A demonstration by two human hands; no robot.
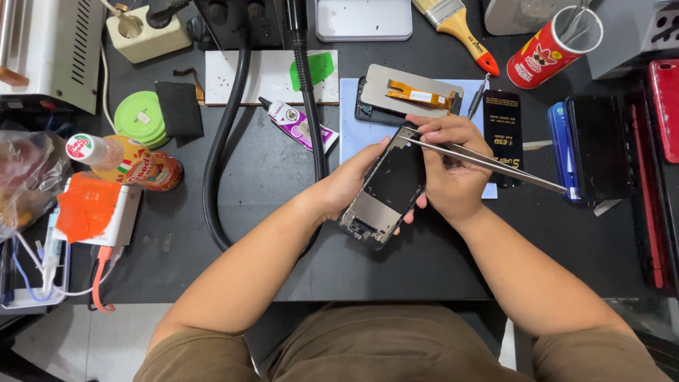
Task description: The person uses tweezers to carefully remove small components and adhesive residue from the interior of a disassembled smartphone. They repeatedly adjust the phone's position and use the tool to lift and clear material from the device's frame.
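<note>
My left hand (348,185) cradles an opened phone frame (387,185) from underneath, tilted above the dark bench. My right hand (453,170) grips metal tweezers (488,163), whose tips touch the frame's top edge while the handle points right. Just behind the hands, a detached phone screen (407,93) with an orange flex cable lies face down on a light blue mat (357,127).
A glue tube (297,124) and thick black hoses (223,141) lie to the left. A paintbrush (460,28) and red can (548,49) stand at the back. Phones (598,148) are stacked on the right; a bottle (131,163) and an orange-topped box (95,209) sit left.
</note>
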